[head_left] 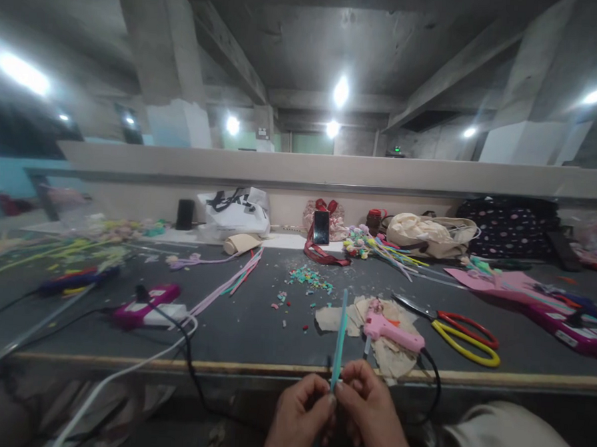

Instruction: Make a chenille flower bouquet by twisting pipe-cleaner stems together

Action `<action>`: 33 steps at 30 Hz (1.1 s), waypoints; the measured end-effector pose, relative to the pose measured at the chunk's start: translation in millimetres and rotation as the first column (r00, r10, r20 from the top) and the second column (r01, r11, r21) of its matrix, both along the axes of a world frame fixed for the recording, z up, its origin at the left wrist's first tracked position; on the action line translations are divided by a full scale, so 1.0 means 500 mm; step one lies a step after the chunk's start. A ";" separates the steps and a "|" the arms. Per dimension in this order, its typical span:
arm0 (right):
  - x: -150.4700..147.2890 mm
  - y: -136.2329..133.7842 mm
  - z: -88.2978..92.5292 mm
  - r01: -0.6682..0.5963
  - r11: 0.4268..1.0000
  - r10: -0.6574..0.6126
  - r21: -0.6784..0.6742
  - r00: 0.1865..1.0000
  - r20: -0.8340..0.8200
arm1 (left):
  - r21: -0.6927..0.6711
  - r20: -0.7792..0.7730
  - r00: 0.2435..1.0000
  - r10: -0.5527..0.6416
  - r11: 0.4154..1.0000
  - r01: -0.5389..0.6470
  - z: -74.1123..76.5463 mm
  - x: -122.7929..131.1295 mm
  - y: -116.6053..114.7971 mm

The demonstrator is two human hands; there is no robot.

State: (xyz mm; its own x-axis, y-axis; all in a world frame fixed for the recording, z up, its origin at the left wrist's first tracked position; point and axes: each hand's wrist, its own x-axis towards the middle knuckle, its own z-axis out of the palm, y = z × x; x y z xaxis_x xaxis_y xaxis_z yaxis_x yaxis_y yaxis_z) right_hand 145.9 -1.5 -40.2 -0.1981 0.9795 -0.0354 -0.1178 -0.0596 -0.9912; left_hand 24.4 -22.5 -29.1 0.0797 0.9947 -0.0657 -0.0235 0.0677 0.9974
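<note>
Upright at the table's front edge stands a thin teal stem [341, 332] that looks like a pipe cleaner; whether it is one strand or more I cannot tell. My left hand [301, 414] pinches it low down between thumb and fingers. My right hand [369, 407] is closed at the same spot, its thumb and fingertips against the stem. Just beyond lies a pink glue gun [393, 332] on a crumpled beige cloth [396, 363]. Scissors [465, 333] with red and yellow handles rest to its right. Small teal and coloured cut bits [309, 277] are scattered ahead.
Magenta power strips [147, 305] [568, 330] sit left and right, with cords crossing the front edge. Pastel stems [230, 283] lie left of centre. A phone [321, 228], a white bag [241, 214], finished-looking flower bundles [360, 243] and a dark patterned bag [511, 228] line the back.
</note>
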 end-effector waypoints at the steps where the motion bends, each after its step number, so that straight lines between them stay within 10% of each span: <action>1: 0.002 -0.003 0.003 0.002 0.998 -0.004 0.068 0.999 0.036 | -0.070 0.070 0.997 -0.021 0.997 0.026 0.004 -0.002 0.001; 8: 0.038 -0.021 0.040 -0.268 0.793 -0.010 0.547 0.892 0.452 | -0.216 0.391 0.912 -0.126 0.950 0.224 0.008 -0.022 0.013; 15: 0.060 -0.001 0.056 -0.433 0.503 -0.261 0.748 0.749 0.609 | -0.226 0.429 0.884 -0.185 0.926 0.304 -0.005 -0.027 0.012; 19: 0.062 -0.002 0.076 -0.540 0.430 -0.252 0.724 0.698 0.670 | -0.245 0.386 0.901 -0.197 0.920 0.306 0.014 -0.029 0.003; 28: 0.048 -0.019 0.074 -0.509 0.518 -0.215 0.687 0.700 0.681 | -0.208 0.292 0.934 -0.203 0.940 0.270 0.031 -0.034 -0.006; 33: 0.030 -0.026 0.074 -0.289 0.899 0.116 0.329 0.881 0.458 | 0.027 0.088 0.975 -0.206 0.978 0.205 0.045 -0.043 -0.015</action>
State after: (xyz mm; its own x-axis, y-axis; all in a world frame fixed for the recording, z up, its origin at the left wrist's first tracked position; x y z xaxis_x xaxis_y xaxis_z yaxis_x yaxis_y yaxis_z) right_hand 161.0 -14.3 -3.3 -0.4449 0.8725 0.2023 0.2841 0.3517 -0.8919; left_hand 2.8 -30.1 -6.5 0.2872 0.9573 -0.0320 -0.1000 0.0632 0.9930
